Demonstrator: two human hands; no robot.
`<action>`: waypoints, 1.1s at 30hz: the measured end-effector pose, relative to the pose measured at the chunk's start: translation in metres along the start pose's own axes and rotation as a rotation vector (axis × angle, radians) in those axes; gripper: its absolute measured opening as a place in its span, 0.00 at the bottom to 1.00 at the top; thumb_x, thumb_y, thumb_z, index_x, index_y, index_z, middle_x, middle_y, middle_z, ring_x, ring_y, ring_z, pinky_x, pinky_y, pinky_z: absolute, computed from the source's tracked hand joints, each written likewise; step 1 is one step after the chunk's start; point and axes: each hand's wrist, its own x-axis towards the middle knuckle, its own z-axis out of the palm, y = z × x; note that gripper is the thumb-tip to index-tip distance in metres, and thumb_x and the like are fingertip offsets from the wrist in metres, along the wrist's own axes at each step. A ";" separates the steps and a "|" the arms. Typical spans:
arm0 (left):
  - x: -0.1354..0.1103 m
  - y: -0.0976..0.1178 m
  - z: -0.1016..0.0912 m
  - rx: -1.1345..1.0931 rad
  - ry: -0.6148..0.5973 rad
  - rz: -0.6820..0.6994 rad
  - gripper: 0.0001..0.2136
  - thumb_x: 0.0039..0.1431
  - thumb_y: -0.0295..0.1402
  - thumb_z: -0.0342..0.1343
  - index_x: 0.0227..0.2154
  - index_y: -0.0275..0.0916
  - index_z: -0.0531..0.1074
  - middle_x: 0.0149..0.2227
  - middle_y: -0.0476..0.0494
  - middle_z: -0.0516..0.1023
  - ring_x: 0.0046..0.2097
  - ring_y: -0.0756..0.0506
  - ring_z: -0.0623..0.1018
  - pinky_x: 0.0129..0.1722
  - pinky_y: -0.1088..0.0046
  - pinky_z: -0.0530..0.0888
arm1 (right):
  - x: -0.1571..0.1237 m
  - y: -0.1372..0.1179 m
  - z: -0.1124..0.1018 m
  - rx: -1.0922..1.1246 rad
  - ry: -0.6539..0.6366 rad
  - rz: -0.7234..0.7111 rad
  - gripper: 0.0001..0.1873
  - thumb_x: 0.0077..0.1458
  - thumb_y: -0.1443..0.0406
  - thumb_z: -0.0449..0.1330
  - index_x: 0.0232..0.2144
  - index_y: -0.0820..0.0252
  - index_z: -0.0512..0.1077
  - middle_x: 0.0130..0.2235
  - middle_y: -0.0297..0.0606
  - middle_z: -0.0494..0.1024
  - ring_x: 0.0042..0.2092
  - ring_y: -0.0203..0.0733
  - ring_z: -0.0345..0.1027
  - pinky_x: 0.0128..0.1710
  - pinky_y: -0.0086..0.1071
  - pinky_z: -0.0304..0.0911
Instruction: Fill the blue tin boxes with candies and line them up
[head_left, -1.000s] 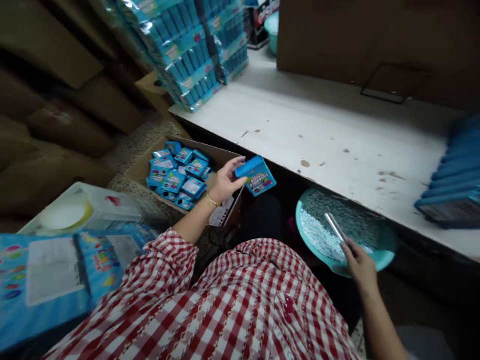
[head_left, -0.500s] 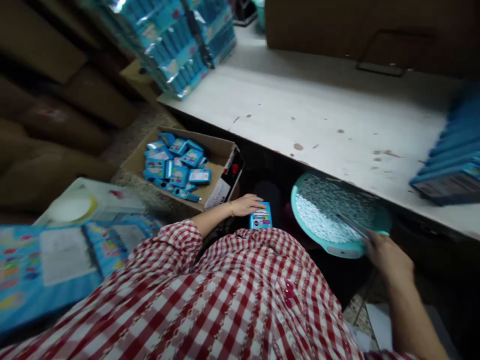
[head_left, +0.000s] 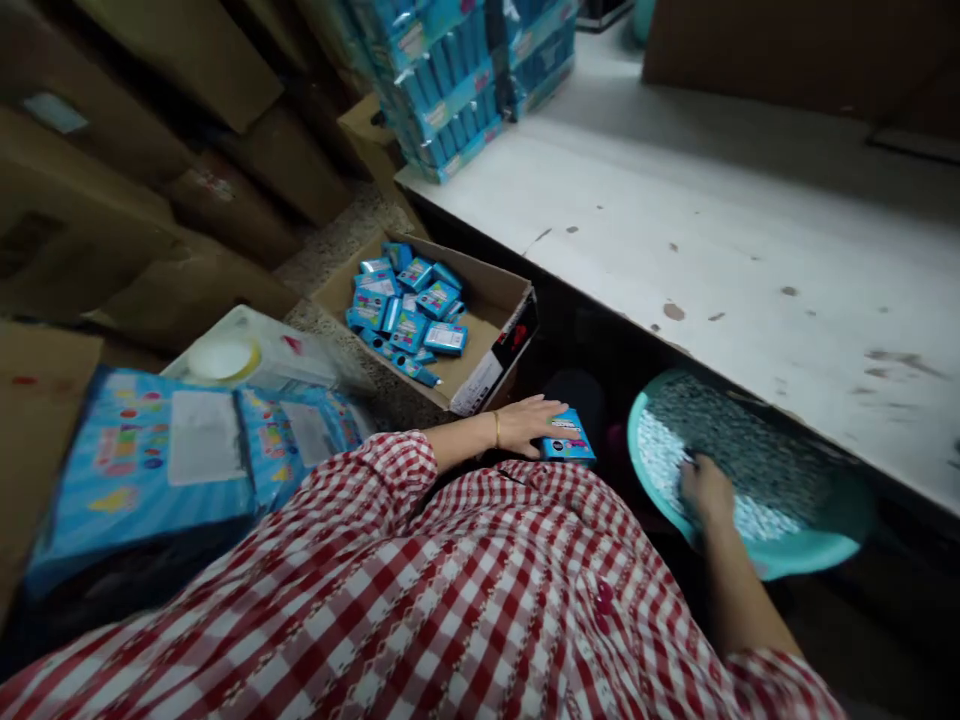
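Note:
In my lap stands a small blue printed box (head_left: pixel 568 440), and my left hand (head_left: pixel 529 425), with a bangle at the wrist, is closed on it with the fingers over its top. My right hand (head_left: pixel 709 492) is over the near left side of a turquoise basin (head_left: pixel 806 555). Small white pieces (head_left: pixel 660 450) fill much of the basin, their far part in the table's shadow. The right fingers are curled and blurred by motion. Something dark shows at their tips, too smeared to name.
An open carton (head_left: pixel 487 375) of small blue boxes (head_left: pixel 409 320) stands ahead on the left. Larger blue cartons (head_left: pixel 142 450) and a translucent tub (head_left: pixel 277 350) lie left. Wrapped blue packs (head_left: pixel 450 90) are stacked on the white table (head_left: pixel 615 200), whose edge overhangs the basin.
My right hand has moved from the basin's near right rim to the pieces inside its left part. The slim metal tool it held no longer shows clearly. The view has turned left.

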 end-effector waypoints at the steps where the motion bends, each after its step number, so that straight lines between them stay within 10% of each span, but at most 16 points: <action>1: 0.004 0.001 0.000 -0.068 0.053 0.010 0.31 0.42 0.30 0.60 0.54 0.45 0.64 0.60 0.40 0.59 0.61 0.35 0.57 0.60 0.51 0.52 | 0.002 -0.011 -0.001 0.069 0.003 0.072 0.24 0.51 0.54 0.48 0.39 0.65 0.72 0.31 0.49 0.75 0.35 0.49 0.69 0.37 0.41 0.62; 10: 0.064 0.039 -0.021 -0.772 0.435 0.009 0.20 0.52 0.39 0.55 0.46 0.34 0.66 0.42 0.42 0.74 0.43 0.45 0.74 0.47 0.67 0.70 | -0.014 -0.007 -0.024 0.484 0.039 0.167 0.26 0.47 0.52 0.53 0.41 0.67 0.70 0.31 0.38 0.74 0.34 0.38 0.64 0.36 0.32 0.62; 20: 0.155 0.058 -0.007 -0.537 0.408 0.149 0.20 0.50 0.35 0.55 0.47 0.34 0.65 0.44 0.40 0.73 0.45 0.43 0.73 0.48 0.65 0.68 | -0.066 0.011 -0.138 0.655 0.046 0.130 0.27 0.42 0.53 0.59 0.42 0.65 0.73 0.39 0.42 0.76 0.39 0.45 0.67 0.39 0.37 0.63; 33: 0.190 0.075 0.023 -0.360 0.354 0.222 0.20 0.49 0.30 0.53 0.48 0.36 0.66 0.47 0.38 0.71 0.50 0.41 0.70 0.53 0.60 0.65 | -0.062 -0.078 -0.205 -0.372 -0.199 0.020 0.17 0.54 0.58 0.52 0.42 0.54 0.74 0.39 0.43 0.77 0.40 0.51 0.70 0.39 0.40 0.62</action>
